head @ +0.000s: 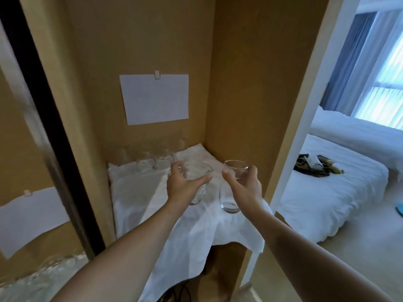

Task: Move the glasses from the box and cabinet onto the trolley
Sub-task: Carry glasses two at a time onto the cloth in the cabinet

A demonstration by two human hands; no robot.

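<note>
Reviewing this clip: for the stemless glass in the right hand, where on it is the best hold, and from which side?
Grip the glass around its bulging mid-body from the right, as the right hand does; it stands upright and has no stem or handle.

A cabinet shelf [229,244] carries a white cloth [192,227] that hangs over its near edge. More glasses [150,160] stand at the far left on the cloth

Inside the wooden cabinet [250,83], the left hand [183,184] grips one clear glass [199,186] and the right hand [244,186] grips another glass [232,171], both above a white cloth [152,192]. More glasses [152,160] stand at 11 o'clock from the hands, under a white paper [154,99]. A bed [327,192] lies at 3 o'clock.
</note>
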